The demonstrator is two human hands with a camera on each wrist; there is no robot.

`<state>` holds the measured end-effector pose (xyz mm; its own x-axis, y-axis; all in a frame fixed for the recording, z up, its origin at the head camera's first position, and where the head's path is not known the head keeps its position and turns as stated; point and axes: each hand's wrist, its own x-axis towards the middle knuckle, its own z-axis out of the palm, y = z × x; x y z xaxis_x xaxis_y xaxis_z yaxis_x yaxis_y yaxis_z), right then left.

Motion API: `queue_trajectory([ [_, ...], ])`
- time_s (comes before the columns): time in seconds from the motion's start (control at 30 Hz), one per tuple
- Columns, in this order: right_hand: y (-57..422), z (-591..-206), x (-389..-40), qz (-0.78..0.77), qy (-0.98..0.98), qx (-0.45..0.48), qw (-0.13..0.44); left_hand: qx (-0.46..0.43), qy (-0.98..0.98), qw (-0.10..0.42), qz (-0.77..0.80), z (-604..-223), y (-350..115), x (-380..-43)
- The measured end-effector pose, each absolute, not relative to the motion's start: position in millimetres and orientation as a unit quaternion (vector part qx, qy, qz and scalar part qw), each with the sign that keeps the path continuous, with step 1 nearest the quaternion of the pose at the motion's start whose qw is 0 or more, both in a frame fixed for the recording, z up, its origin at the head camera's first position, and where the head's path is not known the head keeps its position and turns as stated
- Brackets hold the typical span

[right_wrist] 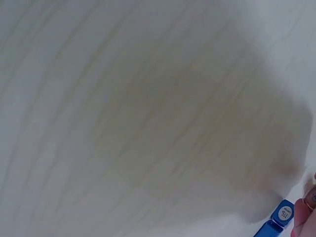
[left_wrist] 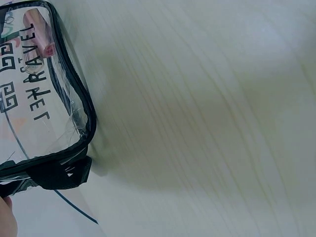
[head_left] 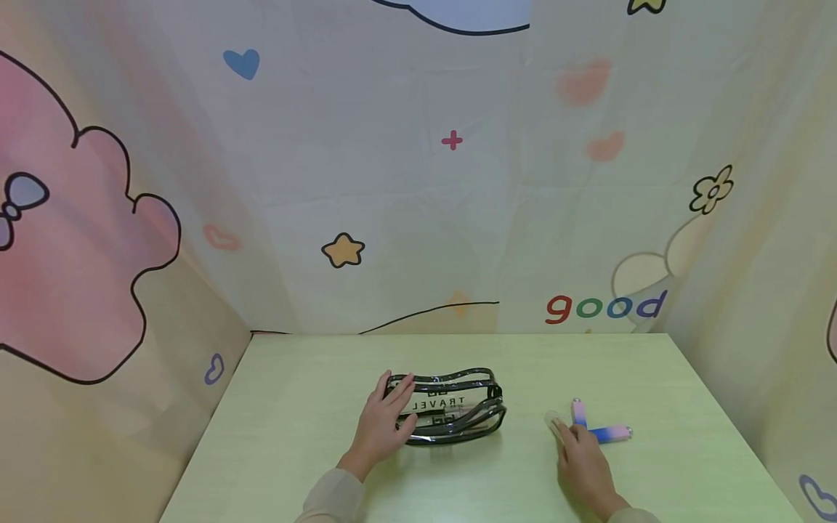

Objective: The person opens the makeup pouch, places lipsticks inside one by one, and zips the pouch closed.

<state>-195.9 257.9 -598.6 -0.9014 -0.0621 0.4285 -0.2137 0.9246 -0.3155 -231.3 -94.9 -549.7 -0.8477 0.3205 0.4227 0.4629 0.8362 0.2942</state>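
Observation:
A clear travel pouch (head_left: 428,403) with black trim and mirrored "TRAVEL" lettering lies on the table. My left hand (head_left: 382,425) rests across its left end, fingers spread fairly straight and thumb on the near side. Through the wall of the pouch (left_wrist: 29,106) in the left wrist view shows a pinkish tube shape (left_wrist: 39,32). My right hand (head_left: 584,461) pinches a small tube with a clear end (head_left: 552,418), just above the table; most of it is hidden by the fingers. Beside that hand lie two pink-to-blue tubes, one pointing away (head_left: 578,412), the other sideways (head_left: 612,434).
The pale green table (head_left: 281,407) has a wood-grain top. A printed cloth (head_left: 392,181) hangs behind it and along both sides. In the right wrist view, a blue tube (right_wrist: 282,215) with a round label on its end lies close to the fingers.

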Motion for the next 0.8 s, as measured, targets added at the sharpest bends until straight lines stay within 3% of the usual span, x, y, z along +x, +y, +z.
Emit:
queue_trajectory([
  [0.8,257,-593,-206,0.169,-0.914,0.139,0.341,-0.210,-0.940,0.182,-0.196,-549,-95,-231],
])
